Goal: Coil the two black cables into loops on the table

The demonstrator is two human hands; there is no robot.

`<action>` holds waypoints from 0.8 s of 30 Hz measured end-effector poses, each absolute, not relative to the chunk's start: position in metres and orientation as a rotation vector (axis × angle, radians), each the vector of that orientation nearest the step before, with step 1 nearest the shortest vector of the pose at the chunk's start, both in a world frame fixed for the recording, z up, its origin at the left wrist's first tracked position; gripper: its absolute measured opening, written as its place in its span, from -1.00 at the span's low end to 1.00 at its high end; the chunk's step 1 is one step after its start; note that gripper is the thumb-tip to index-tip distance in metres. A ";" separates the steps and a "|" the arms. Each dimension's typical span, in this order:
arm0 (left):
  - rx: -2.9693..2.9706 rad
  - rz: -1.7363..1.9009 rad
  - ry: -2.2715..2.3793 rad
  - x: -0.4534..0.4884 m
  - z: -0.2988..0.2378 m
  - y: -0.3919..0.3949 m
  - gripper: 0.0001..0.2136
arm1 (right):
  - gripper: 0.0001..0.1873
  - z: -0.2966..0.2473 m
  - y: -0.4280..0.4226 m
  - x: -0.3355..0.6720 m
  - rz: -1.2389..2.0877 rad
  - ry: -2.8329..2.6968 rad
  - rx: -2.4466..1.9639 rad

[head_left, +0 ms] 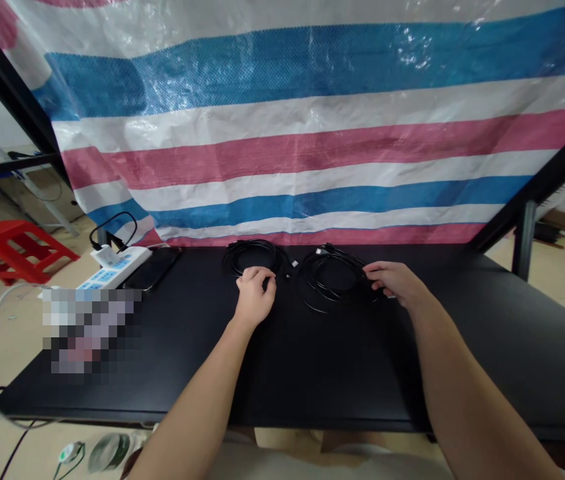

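Two coils of black cable lie side by side on the black table. At the front edge of the left coil (229, 257) is my left hand (255, 297), its fingers curled in towards the thumb. Whatever those fingers hold, if anything, is hidden. My right hand (396, 281) pinches the right side of the other black cable coil (315, 283) between thumb and fingers. A pale connector (321, 251) shows at the back of that coil, and another small light connector (294, 264) lies between the two coils. Part of the right coil is covered by my fingers.
A white power strip (132, 257) with a plugged-in charger (106, 255) stands on the left, beside a dark phone (155, 268). A striped plastic sheet (292, 153) hangs behind the table (312, 373). On the floor at left is a red stool (12, 243).
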State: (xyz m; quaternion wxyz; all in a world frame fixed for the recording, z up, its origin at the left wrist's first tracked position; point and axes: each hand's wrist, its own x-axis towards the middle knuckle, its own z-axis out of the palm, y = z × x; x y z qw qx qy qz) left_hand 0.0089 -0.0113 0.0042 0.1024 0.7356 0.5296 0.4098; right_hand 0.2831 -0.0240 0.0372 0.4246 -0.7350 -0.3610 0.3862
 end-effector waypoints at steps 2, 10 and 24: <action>2.167 1.224 1.565 0.009 0.004 -0.011 -0.84 | -0.92 0.037 -0.025 0.283 1.001 -0.916 -1.808; 2.152 1.247 1.572 0.009 0.003 -0.011 -0.84 | -0.85 0.028 -0.019 0.284 1.112 -0.895 -1.643; 2.447 1.712 1.441 0.025 0.002 -0.018 -0.52 | -0.57 0.054 -0.045 0.247 1.297 -1.252 -0.989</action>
